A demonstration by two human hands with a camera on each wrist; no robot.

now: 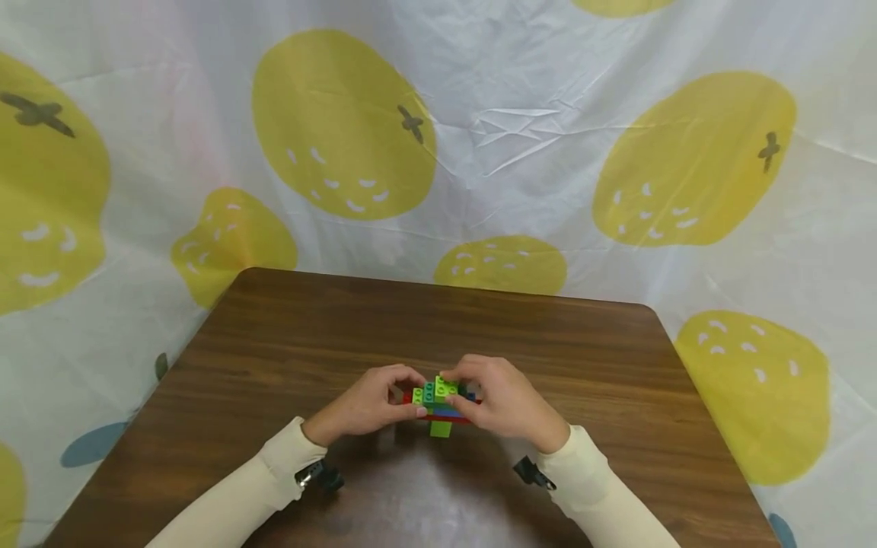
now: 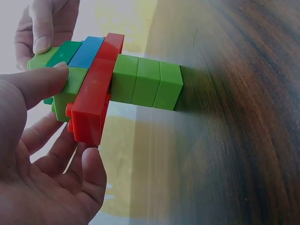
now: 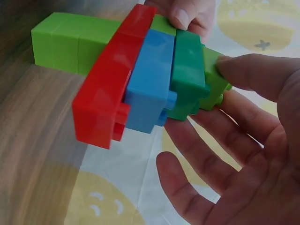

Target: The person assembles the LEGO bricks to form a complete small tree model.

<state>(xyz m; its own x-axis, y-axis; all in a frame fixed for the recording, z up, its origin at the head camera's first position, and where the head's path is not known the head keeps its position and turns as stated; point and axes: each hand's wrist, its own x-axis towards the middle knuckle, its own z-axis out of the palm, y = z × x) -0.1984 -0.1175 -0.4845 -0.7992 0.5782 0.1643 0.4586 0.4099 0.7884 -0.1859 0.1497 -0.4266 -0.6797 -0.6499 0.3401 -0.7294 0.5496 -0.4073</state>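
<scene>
A stack of toy building bricks stands on the table. Its stem of light green bricks (image 2: 147,80) carries a crosswise red layer (image 2: 96,89). Above the red come a blue brick (image 3: 150,65) beside a light green brick (image 2: 70,93), then a dark green brick (image 3: 188,63), with another light green brick (image 3: 213,77) on top. My left hand (image 1: 370,401) grips the light green brick at the left end, thumb on its near side. My right hand (image 1: 505,399) pinches the top light green brick between thumb and fingers. In the right wrist view, the little finger hangs free.
The dark wood table (image 1: 329,320) has rounded far corners. Behind it and along the sides hangs a white curtain (image 1: 507,144) printed with large yellow fruit. Both wrists wear a small black camera mount (image 1: 320,476) close above the tabletop.
</scene>
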